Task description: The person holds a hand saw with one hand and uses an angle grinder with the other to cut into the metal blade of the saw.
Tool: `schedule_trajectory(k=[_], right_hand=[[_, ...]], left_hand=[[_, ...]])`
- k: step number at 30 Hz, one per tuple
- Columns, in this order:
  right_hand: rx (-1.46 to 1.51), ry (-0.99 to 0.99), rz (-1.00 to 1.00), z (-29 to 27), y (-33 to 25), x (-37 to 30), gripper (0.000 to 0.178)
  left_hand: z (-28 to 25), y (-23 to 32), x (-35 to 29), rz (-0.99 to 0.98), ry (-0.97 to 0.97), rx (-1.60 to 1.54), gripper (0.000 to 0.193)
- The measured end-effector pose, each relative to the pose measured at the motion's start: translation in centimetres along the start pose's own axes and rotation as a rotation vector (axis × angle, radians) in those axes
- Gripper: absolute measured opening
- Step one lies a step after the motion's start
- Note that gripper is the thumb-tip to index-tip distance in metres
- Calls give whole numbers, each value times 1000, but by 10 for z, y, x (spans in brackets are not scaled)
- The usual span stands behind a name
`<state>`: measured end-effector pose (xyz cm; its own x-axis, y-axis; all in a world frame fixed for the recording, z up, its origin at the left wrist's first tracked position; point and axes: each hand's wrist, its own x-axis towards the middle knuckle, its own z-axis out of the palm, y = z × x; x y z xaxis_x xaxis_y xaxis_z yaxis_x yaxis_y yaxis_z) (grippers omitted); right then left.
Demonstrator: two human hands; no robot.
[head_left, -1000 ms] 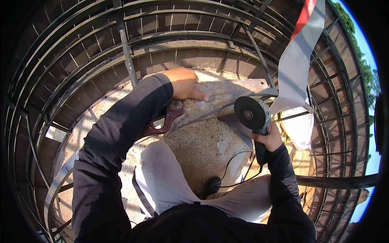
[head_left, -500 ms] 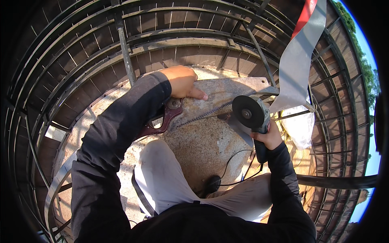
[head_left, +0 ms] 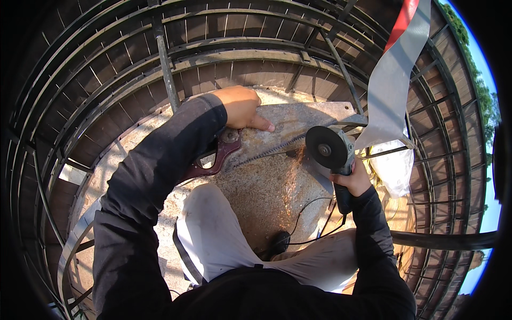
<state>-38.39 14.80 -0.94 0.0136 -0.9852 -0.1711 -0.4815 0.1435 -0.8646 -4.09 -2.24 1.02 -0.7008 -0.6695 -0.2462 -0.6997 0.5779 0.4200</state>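
A hand saw with a worn, rust-stained blade and a dark red handle lies across in front of me, teeth toward me. My left hand grips the blade by the handle end, thumb on its upper face and the other fingers over the back edge. In my right hand is an angle grinder with a black disc. The disc is at the toothed edge near the blade's far right end. Orange sparks stream from there toward my foot. The disc hides the exact contact point.
A black cord runs from the grinder across the concrete floor. Dark metal bars and brown panels curve around me. A grey and red strip hangs at the right, beside a white plastic bag. My dark shoe rests below the sparks.
Orange sparks now fly from the disc at the saw's teeth; none showed before. Both hands and the saw stay almost where they were.
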Motion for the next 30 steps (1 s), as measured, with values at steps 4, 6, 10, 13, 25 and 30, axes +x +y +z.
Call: schedule_trajectory(k=[4, 6, 10, 13, 25, 30], right_hand=[[12, 15, -1, 3, -8, 0, 39], [7, 5, -13, 3, -7, 1, 39], [-12, -46, 71, -5, 6, 3, 51], [3, -38, 36, -3, 6, 2, 48], [28, 47, 14, -8, -1, -11, 44], [-6, 23, -4, -4, 1, -7, 49]], left_hand=[[-1, 0, -1, 2, -1, 4, 81], [0, 0, -1, 1, 3, -4, 81], [0, 0, -1, -16, -8, -13, 81], [1, 0, -1, -12, 1, -27, 81], [1, -1, -1, 4, 20, -14, 83], [0, 2, -1, -29, 4, -21, 84]])
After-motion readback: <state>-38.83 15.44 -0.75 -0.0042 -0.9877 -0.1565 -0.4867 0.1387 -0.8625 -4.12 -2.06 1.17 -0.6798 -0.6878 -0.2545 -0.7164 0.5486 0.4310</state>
